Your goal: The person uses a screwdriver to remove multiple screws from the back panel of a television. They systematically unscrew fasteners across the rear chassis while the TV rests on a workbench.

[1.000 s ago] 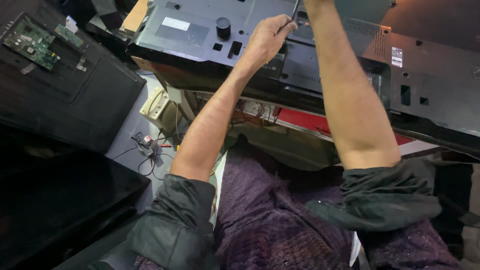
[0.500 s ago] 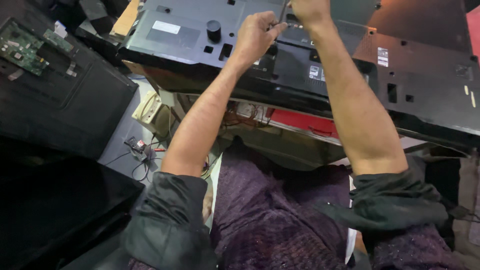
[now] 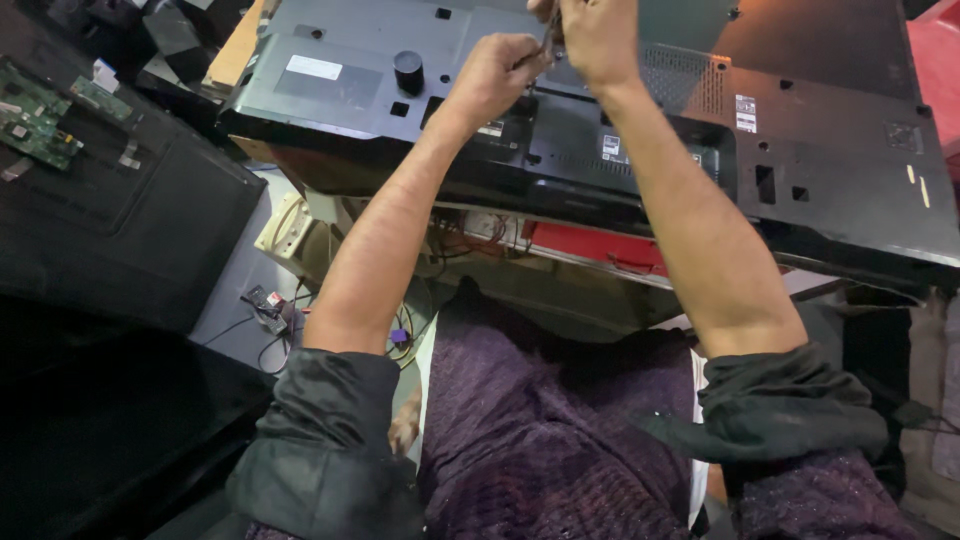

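**Hands at the back panel of a flat television**

A cluttered repair space: the large black plastic television back cover [image 3: 620, 150] lies flat across a low support, white rectangular stickers near its centre. The left hand [image 3: 495, 75] and right hand [image 3: 598, 40] both pinch a thin metal screwdriver [image 3: 548, 32]. A green circuit board [image 3: 35, 115] rests far left.
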